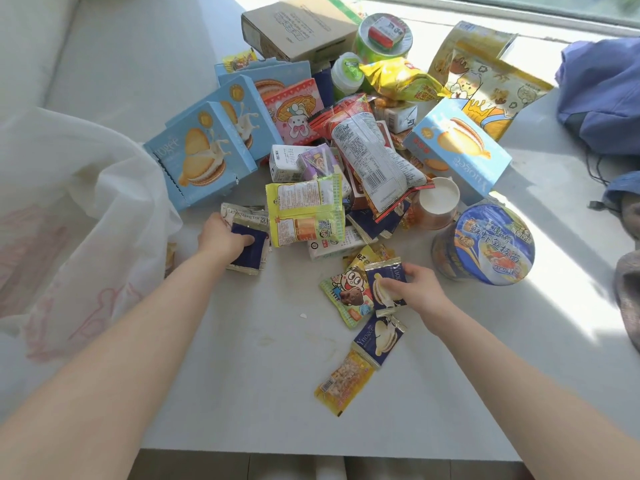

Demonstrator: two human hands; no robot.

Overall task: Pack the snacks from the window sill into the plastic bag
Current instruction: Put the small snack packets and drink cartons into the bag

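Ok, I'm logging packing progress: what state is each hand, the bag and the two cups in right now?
Left hand, gripping a dark blue packet.
Right hand, fingers curled round a navy biscuit packet.
Plastic bag, slumped on the left.
Noodle cup, upright, lid on.
Paper cup, upright, no lid.

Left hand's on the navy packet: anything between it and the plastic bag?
Nothing visible. The left hand grips the navy packet beside the edge of the plastic bag, only bare sill between; the blue biscuit box lies farther back.
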